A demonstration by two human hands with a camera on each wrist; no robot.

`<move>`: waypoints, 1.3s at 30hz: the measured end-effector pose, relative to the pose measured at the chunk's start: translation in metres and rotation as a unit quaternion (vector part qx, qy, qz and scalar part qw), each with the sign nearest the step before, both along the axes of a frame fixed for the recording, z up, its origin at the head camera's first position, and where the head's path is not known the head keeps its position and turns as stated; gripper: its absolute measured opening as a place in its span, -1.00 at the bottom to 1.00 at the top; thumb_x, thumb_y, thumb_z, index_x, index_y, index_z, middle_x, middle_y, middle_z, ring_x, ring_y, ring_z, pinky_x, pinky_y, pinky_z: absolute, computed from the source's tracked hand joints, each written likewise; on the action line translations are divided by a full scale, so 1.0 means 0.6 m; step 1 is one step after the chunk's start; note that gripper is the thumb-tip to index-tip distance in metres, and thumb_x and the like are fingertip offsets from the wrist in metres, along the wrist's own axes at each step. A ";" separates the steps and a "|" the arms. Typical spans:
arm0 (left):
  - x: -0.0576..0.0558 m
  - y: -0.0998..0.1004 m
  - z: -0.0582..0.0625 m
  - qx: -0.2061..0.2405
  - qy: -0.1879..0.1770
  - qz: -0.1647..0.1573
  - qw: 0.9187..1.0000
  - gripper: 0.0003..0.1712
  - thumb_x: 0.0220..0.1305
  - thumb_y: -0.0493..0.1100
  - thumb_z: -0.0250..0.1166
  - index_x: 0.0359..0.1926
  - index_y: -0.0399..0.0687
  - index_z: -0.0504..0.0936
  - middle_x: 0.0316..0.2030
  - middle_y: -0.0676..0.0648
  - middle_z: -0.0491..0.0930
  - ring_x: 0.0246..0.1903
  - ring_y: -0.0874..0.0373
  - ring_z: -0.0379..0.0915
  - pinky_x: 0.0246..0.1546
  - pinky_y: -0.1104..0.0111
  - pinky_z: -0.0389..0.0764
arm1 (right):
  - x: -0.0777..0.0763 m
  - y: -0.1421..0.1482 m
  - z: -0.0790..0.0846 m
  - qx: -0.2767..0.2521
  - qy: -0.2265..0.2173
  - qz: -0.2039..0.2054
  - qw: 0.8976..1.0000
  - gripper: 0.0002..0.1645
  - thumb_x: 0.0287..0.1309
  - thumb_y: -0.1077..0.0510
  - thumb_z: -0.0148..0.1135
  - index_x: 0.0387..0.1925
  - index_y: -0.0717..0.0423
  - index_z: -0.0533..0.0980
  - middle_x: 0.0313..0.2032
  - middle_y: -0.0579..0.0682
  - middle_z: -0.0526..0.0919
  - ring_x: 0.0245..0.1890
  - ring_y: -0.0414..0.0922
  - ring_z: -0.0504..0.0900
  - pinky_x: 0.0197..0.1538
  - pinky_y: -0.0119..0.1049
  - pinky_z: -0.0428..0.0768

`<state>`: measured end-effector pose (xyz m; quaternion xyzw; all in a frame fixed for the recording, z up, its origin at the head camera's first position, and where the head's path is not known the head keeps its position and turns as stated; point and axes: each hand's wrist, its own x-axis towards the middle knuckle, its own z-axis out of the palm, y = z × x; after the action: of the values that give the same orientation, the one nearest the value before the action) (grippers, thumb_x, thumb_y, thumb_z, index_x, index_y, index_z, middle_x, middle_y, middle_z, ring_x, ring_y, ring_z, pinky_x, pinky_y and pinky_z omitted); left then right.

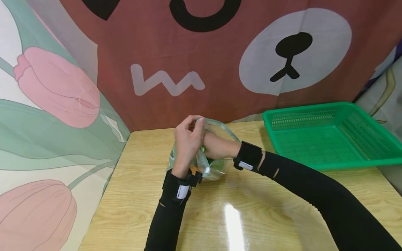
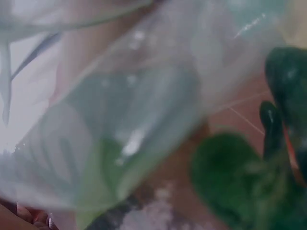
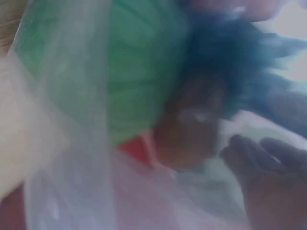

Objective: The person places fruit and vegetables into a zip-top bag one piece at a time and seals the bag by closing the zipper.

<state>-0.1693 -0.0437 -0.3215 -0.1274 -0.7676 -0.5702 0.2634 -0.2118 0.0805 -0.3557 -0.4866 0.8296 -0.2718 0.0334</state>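
Note:
Over the table, my left hand (image 1: 187, 139) pinches the upper edge of a clear plastic bag (image 1: 215, 173) between thumb and fingers. My right hand (image 1: 216, 146) reaches into the bag's mouth, its fingers hidden behind the left hand and the plastic; what they hold, I cannot tell. Inside the bag, the right wrist view shows a rounded green thing (image 3: 144, 67), a brown oblong thing (image 3: 189, 127) and a blurred dark bluish leafy thing (image 3: 230, 57). Rounded glossy green shapes (image 2: 223, 175) show beside the plastic in the left wrist view.
A green plastic basket (image 1: 314, 162) with slotted walls stands on the right side of the wooden table (image 1: 132, 209). Behind the table hangs a brown cloth (image 1: 220, 83) with a bear print. A flower-patterned cloth (image 1: 56, 146) covers the left side.

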 end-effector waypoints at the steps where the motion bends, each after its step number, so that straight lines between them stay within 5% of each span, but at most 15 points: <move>1: 0.000 -0.001 0.001 0.002 -0.002 0.002 1.000 -0.83 0.31 -0.18 0.19 -0.28 -0.15 0.69 -0.51 -0.05 0.56 -0.61 0.14 0.37 -0.58 0.38 0.38 | 0.007 0.005 0.006 0.004 0.011 0.005 1.000 -0.82 0.14 0.46 0.02 -0.27 0.23 0.48 -0.31 0.00 0.48 -0.32 -0.15 0.39 -0.19 -0.31 0.33; 6: 0.001 -0.006 0.004 -0.004 -0.002 0.007 1.000 -0.82 0.32 -0.17 0.19 -0.28 -0.15 0.69 -0.49 -0.04 0.57 -0.61 0.13 0.35 -0.61 0.38 0.35 | 0.043 0.052 0.036 -0.021 0.097 0.025 0.995 -0.79 0.30 0.35 0.03 -0.06 0.20 0.48 -0.13 0.01 0.52 -0.19 -0.15 0.49 -0.15 -0.36 0.48; 11: 0.002 -0.009 0.007 -0.013 0.000 -0.001 1.000 -0.81 0.33 -0.17 0.18 -0.28 -0.17 0.68 -0.51 -0.05 0.53 -0.60 0.11 0.28 -0.60 0.39 0.28 | 0.035 0.109 0.052 -0.100 0.196 -0.023 0.975 -0.84 0.13 0.40 0.22 -0.25 0.17 0.61 -0.11 0.12 0.53 -0.13 -0.01 0.49 -0.10 -0.19 0.48; 15: 0.006 -0.012 0.008 -0.019 -0.007 -0.012 1.000 -0.81 0.34 -0.16 0.19 -0.26 -0.16 0.68 -0.54 -0.05 0.49 -0.61 0.10 0.25 -0.62 0.38 0.25 | 0.011 0.136 0.051 -0.075 0.130 -0.058 0.987 -0.86 0.16 0.33 0.24 -0.25 0.11 0.62 0.12 0.22 0.38 0.10 0.13 0.35 0.06 0.03 0.38; 18: 0.008 -0.012 0.008 -0.022 -0.014 -0.027 0.999 -0.80 0.33 -0.16 0.20 -0.25 -0.18 0.68 -0.56 -0.05 0.48 -0.62 0.11 0.25 -0.62 0.39 0.26 | -0.001 0.142 0.043 -0.037 0.046 -0.046 0.997 -0.81 0.24 0.27 0.18 -0.13 0.10 0.61 0.19 0.22 0.35 0.08 0.06 0.44 0.04 -0.04 0.47; 24: 0.018 -0.016 0.011 0.011 -0.045 -0.095 0.994 -0.79 0.34 -0.19 0.19 -0.22 -0.27 0.66 -0.67 -0.05 0.35 -0.69 0.12 0.21 -0.67 0.40 0.23 | 0.007 0.151 0.032 -0.023 -0.006 -0.050 0.998 -0.75 0.25 0.33 0.12 -0.09 0.10 0.60 -0.13 -0.01 0.54 -0.26 -0.18 0.54 -0.22 -0.31 0.57; 27: 0.034 -0.020 0.031 0.027 -0.061 -0.126 0.990 -0.79 0.35 -0.27 0.16 -0.19 -0.37 0.62 -0.69 -0.05 0.32 -0.71 0.16 0.19 -0.68 0.41 0.23 | 0.023 0.162 0.038 -0.041 -0.008 -0.057 0.998 -0.68 0.22 0.39 0.03 -0.12 0.07 0.61 -0.27 -0.13 0.54 -0.38 -0.26 0.49 -0.31 -0.34 0.52; 32: 0.053 -0.027 0.057 0.019 -0.061 -0.144 0.988 -0.81 0.34 -0.35 0.13 -0.19 -0.44 0.59 -0.68 -0.07 0.32 -0.70 0.18 0.20 -0.67 0.43 0.25 | 0.053 0.180 0.052 -0.053 0.100 0.006 0.994 -0.56 0.06 0.55 0.06 -0.13 0.13 0.63 -0.35 -0.12 0.55 -0.47 -0.26 0.44 -0.41 -0.39 0.48; 36: 0.043 -0.033 0.045 0.001 -0.055 -0.152 0.987 -0.82 0.34 -0.30 0.15 -0.18 -0.35 0.62 -0.68 -0.10 0.33 -0.70 0.12 0.22 -0.68 0.40 0.25 | 0.069 0.187 0.055 -0.040 0.231 0.070 0.970 -0.55 -0.21 0.47 0.45 -0.17 0.18 0.61 -0.33 -0.02 0.54 -0.41 -0.19 0.48 -0.38 -0.40 0.54; 39: 0.032 -0.037 0.032 -0.002 -0.046 -0.158 0.986 -0.82 0.34 -0.25 0.17 -0.16 -0.27 0.64 -0.68 -0.11 0.34 -0.70 0.08 0.23 -0.68 0.37 0.25 | 0.076 0.188 0.059 -0.041 0.270 0.088 0.958 -0.57 -0.29 0.37 0.54 -0.26 0.14 0.60 -0.35 -0.02 0.50 -0.42 -0.19 0.49 -0.39 -0.42 0.54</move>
<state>-0.1499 -0.0659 -0.3025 -0.2214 -0.7505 -0.6081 0.1340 -0.1661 0.1932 -0.3203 -0.6140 0.7497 -0.1598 -0.1883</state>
